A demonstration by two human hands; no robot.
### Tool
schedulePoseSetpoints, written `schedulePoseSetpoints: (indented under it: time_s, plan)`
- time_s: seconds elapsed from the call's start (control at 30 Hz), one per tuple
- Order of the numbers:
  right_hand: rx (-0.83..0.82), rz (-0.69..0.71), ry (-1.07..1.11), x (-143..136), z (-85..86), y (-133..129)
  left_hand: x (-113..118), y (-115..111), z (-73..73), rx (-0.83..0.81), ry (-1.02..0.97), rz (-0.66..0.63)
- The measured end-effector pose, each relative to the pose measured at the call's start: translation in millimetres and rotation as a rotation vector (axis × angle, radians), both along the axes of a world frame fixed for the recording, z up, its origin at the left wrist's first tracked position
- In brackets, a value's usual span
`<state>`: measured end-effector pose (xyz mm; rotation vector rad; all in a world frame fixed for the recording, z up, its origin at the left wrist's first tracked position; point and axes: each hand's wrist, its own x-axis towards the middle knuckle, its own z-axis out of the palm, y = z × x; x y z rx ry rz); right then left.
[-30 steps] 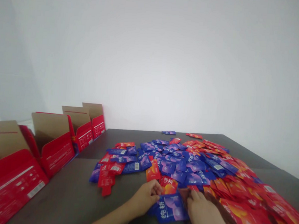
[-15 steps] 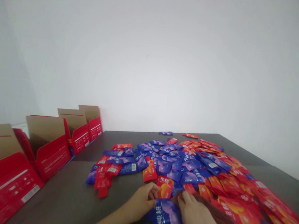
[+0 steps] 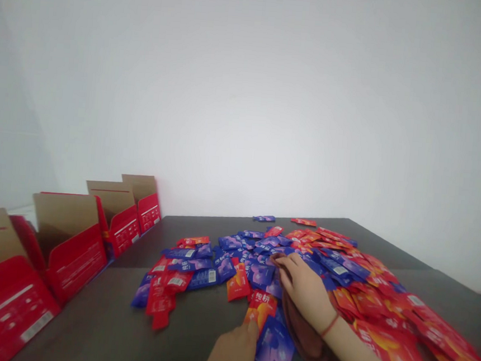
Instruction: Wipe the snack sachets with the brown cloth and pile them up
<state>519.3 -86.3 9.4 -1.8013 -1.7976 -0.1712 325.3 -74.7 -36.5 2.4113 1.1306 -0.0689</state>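
Note:
My left hand [image 3: 233, 355] is at the bottom, its fingers closed on the left edge of a blue sachet [image 3: 275, 349] with purple fruit printed on it. Just beyond that sachet lies a red-orange sachet [image 3: 261, 307]. Over the blue part of the sachet pile, my right hand [image 3: 305, 284] pinches a brown cloth [image 3: 303, 333], which trails down under the wrist toward the table's near side. The cloth and right hand hide some of the blue sachets [image 3: 260, 273] beneath them.
Several open red cartons [image 3: 76, 259] with raised brown flaps line the table's left side. A large heap of red sachets [image 3: 389, 351] spreads along the right. A smaller mixed cluster of sachets [image 3: 186, 264] lies left of centre on the dark table [image 3: 127, 316]. Behind is a white wall [image 3: 247, 102].
My right hand has left the near blue sachet and moved forward with the cloth over the pile. The near sachet has turned, with my left hand lower at its edge.

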Motion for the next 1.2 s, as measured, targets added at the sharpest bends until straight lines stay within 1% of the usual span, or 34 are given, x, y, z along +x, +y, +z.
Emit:
schedulePoseSetpoints:
  time_s: [0.07, 0.1, 0.17, 0.23, 0.27, 0.3, 0.33, 0.4, 0.47, 0.5, 0.53, 0.57, 0.63, 0.67, 0.73, 0.77, 0.83, 0.9, 0.97, 1.03, 1.13, 1.2]
  plan:
    - [-0.018, 0.058, -0.016, -8.2, -9.7, -2.5, 2.0, 1.3, -4.9, -0.046, 0.035, -0.001]
    - [-0.048, 0.083, -0.042, -12.5, -14.0, -6.0, 1.4, 3.5, -7.3, -0.073, 0.017, -0.015]
    - [-0.109, 0.098, -0.099, -18.5, -18.7, -15.9, -3.1, 10.3, -8.9, -0.146, -0.112, -0.083]
    - [-0.149, 0.087, -0.122, -18.8, -18.1, -27.8, -10.6, 18.8, -4.2, -0.213, -0.293, -0.145]
    - [-0.170, 0.087, -0.117, -16.7, -17.0, -33.7, -14.6, 22.9, 0.2, -0.217, -0.361, -0.154]
    - [-0.195, 0.094, -0.107, -13.6, -16.2, -39.1, -18.2, 26.6, 5.2, -0.188, -0.401, -0.147]
    - [-0.218, 0.108, -0.099, -9.7, -16.4, -43.6, -21.0, 29.7, 9.9, -0.116, -0.418, -0.135]
    - [-0.251, 0.148, -0.109, -1.5, -19.7, -48.4, -23.0, 33.9, 15.5, 0.096, -0.401, -0.155]
    - [-0.266, 0.139, -0.150, 6.2, -24.2, -46.6, -20.1, 35.2, 13.7, 0.264, -0.345, -0.241]
    - [-0.272, 0.102, -0.172, 9.5, -25.0, -43.6, -17.6, 35.1, 10.5, 0.305, -0.310, -0.279]
    - [-0.276, 0.050, -0.189, 12.2, -24.0, -39.9, -15.1, 34.6, 6.8, 0.313, -0.277, -0.301]
    - [-0.269, -0.010, -0.203, 13.9, -21.1, -36.1, -13.1, 33.9, 3.2, 0.292, -0.255, -0.302]
    - [-0.220, -0.111, -0.225, 12.6, -11.7, -30.7, -12.7, 32.9, -0.4, 0.200, -0.255, -0.238]
    - [-0.191, -0.132, -0.236, 8.9, -7.3, -29.9, -14.8, 32.8, -0.1, 0.139, -0.276, -0.192]
    - [-0.149, -0.114, -0.249, -5.0, -4.8, -32.2, -22.5, 33.7, 4.0, 0.016, -0.345, -0.137]
    - [-0.146, -0.090, -0.259, -14.5, -8.2, -34.5, -27.2, 34.8, 6.7, -0.037, -0.382, -0.128]
    - [-0.147, -0.026, -0.303, -34.9, -23.7, -38.9, -34.8, 38.1, 10.3, -0.121, -0.432, -0.130]
    - [-0.132, 0.010, -0.392, -51.0, -44.0, -40.6, -37.7, 41.9, 9.9, -0.172, -0.440, -0.120]
    - [-0.102, -0.001, -0.468, -58.0, -59.4, -38.8, -36.4, 45.5, 6.5, -0.186, -0.411, -0.090]
    - [-0.100, -0.068, -0.494, -56.3, -64.8, -35.2, -33.7, 48.9, 2.1, -0.172, -0.368, -0.055]
    - [-0.145, -0.171, -0.473, -52.8, -61.3, -29.8, -31.7, 54.0, -2.7, -0.191, -0.358, -0.057]
    - [-0.142, -0.144, -0.461, -61.0, -61.6, -26.6, -31.9, 57.3, -4.8, -0.252, -0.410, -0.088]
